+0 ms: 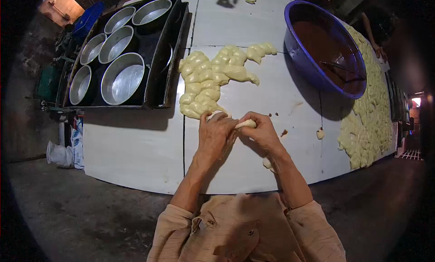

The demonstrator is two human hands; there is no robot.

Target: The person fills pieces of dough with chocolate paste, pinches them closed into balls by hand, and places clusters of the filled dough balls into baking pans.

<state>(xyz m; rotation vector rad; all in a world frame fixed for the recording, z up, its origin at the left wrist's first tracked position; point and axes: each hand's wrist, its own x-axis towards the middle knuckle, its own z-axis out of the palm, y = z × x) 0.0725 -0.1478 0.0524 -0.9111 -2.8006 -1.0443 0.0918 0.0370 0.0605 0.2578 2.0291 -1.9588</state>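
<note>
Dough piece [246, 123]: a small pale lump, held between two bare hands at the near middle of the white worktop [136, 148].
Right hand [262, 131]: fingers pinch the lump against the thumb, a light grasp that seems meant to steady it without flattening it.
Left hand [213, 137]: fingers bent at the lump's left end; whether they grip it, I cannot tell from here.
Dough cluster [199, 83]: knobbly and glossy, just beyond the left hand, presumably placed there to spare a long reach.
Pans [123, 78]: six round metal ones sit mouths up in a dark tray [153, 49] at far left, perhaps grouped to travel together.
Purple tub [301, 71]: brown contents [321, 49] inside, at far right, likely out of the forearms' way.
Dough spread [366, 130]: along the right side, a co-worker's hand [380, 52] near its far end.
Sack [78, 144]: blue print, low at left, too small to read; no brand is legible anywhere.
</note>
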